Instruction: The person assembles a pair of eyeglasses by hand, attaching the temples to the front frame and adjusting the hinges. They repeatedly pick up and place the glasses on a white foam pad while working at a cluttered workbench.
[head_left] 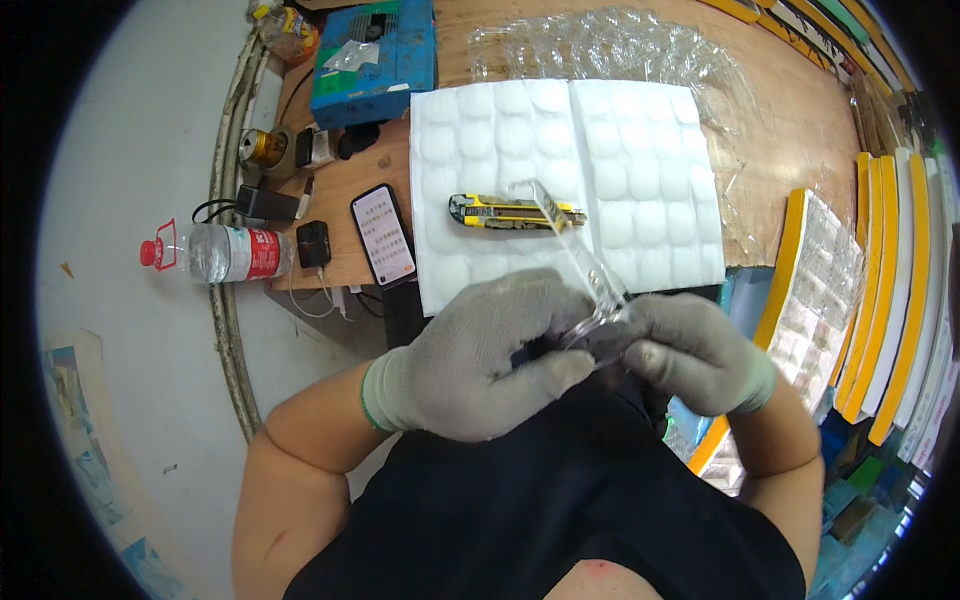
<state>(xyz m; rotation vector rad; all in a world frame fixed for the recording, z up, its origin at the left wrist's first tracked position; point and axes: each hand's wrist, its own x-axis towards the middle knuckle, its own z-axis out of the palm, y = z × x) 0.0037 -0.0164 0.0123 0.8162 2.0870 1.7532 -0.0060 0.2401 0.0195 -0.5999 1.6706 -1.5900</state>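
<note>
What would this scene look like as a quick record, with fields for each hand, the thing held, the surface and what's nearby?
Left hand: gloved, gripping the clear piece
Right hand: gloved, gripping the same piece
Held thing: transparent, with a long narrow arm; exact kind unclear
Surface: white padded sheet on a wooden table
On sheet: yellow-and-black utility knife
Left of sheet: phone, screen lit
Upper left: blue box
Far left: red-capped bottle

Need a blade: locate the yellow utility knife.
In the head view's upper middle, the knife lies on the white padded sheet, right of the phone.
</note>
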